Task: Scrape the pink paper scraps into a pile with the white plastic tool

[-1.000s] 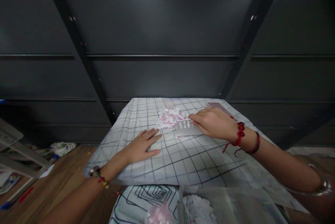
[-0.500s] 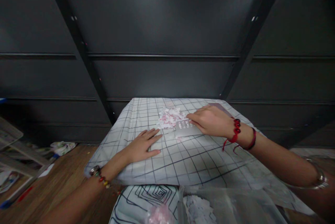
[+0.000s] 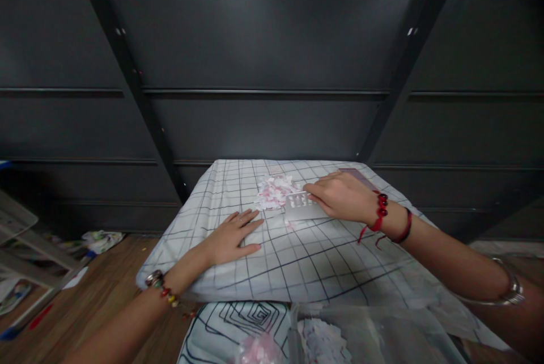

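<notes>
My left hand (image 3: 236, 236) rests flat on the checked cloth (image 3: 272, 267) with its fingers spread, and it holds nothing. Its fingertips lie just short of a heap of white and pink paper scraps (image 3: 274, 191). In my right hand (image 3: 342, 198), closed, is a flat pale-grey plate (image 3: 300, 211) with a row of whitish marks like slots or bumps. The plate's left end is beside the heap's right edge, and its right end is hidden under my fingers. Behind my right hand lies a flat purplish thing (image 3: 357, 177), partly covered.
A clear plastic box (image 3: 374, 324) with white scraps (image 3: 323, 341) inside stands at the near edge. Left of it, a pink bundle (image 3: 259, 350) sits on a patterned surface (image 3: 229, 324). A dark panelled wall (image 3: 263, 126) rises behind the table, and a pale rack (image 3: 38, 262) is at left.
My right wrist and forearm have shifted very slightly. The plate, the heap and my left hand look nearly the same.
</notes>
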The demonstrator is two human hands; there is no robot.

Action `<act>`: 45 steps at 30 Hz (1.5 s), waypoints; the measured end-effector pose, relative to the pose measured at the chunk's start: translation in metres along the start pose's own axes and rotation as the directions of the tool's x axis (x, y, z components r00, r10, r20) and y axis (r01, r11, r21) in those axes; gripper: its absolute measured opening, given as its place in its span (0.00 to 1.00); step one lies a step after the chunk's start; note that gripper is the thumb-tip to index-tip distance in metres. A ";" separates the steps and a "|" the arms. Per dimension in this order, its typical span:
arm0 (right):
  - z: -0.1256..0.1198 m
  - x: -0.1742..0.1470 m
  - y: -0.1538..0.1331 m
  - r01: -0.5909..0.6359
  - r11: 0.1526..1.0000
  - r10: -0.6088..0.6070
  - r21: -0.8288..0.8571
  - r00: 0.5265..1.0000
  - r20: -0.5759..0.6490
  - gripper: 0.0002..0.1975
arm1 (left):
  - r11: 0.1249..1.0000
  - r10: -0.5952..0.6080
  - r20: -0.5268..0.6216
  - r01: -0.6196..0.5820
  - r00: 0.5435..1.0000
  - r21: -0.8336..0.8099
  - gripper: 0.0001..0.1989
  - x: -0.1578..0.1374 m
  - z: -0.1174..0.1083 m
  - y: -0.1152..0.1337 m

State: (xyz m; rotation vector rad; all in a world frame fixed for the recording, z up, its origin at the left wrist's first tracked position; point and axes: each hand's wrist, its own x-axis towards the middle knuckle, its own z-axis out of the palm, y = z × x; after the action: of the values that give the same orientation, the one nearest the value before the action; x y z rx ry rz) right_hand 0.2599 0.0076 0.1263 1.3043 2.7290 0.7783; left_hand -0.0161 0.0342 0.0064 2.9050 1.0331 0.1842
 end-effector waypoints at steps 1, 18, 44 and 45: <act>0.001 0.000 0.001 -0.007 1.000 0.007 -0.009 1.000 -0.001 0.10 | 1.000 0.001 0.000 -0.001 1.000 -0.002 0.28 0.000 0.000 0.000; 0.008 -0.008 0.005 -0.136 0.991 0.136 0.002 0.990 0.027 0.13 | 1.000 0.010 -0.040 -0.011 0.999 -0.028 0.28 -0.001 0.004 -0.003; 0.014 -0.018 0.009 -0.184 0.983 0.184 -0.009 0.982 0.049 0.13 | 0.999 0.017 -0.022 -0.018 1.000 -0.035 0.29 -0.001 0.001 -0.001; 0.015 -0.019 0.007 -0.170 0.985 0.169 0.013 0.985 0.043 0.14 | 0.999 0.015 -0.017 -0.015 1.000 -0.035 0.29 -0.001 0.000 -0.001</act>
State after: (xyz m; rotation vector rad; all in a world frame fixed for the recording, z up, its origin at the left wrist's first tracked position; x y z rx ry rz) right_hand 0.2808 0.0040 0.1132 1.5545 2.6238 0.7314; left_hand -0.0173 0.0341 0.0061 2.8857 1.0004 0.2258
